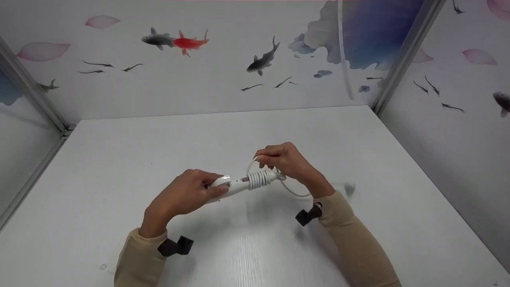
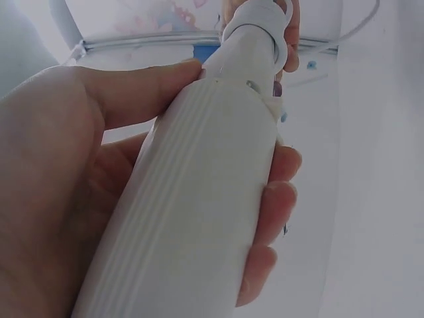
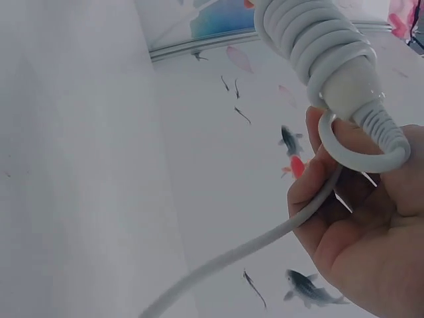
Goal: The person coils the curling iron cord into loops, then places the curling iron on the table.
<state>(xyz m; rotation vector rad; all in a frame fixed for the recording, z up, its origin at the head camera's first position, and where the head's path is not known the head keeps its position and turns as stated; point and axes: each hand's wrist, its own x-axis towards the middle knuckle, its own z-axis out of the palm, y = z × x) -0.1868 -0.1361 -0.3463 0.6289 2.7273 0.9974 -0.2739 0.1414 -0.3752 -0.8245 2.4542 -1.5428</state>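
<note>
A white corded appliance [image 1: 239,186], like a hair styling iron, is held above the table, tilted up toward the right. My left hand [image 1: 187,192] grips its wide body, thumb along one side and fingers curled round the other in the left wrist view. Several turns of white cord [image 1: 259,179] wrap its narrow end. At that end my right hand [image 1: 289,161] pinches the cord between thumb and fingers, drawing up a loop. In the right wrist view, the free cord [image 3: 238,252] runs away from the fingers. The left hand hides part of the body.
A blurred, pale plug-like piece [image 1: 349,187] is right of the right wrist. The white table [image 1: 191,139] meets printed walls [image 1: 223,79] at the back and right, with metal posts [image 1: 410,52] at the corners. Black wrist mounts [image 1: 175,246] stick out from both sleeves.
</note>
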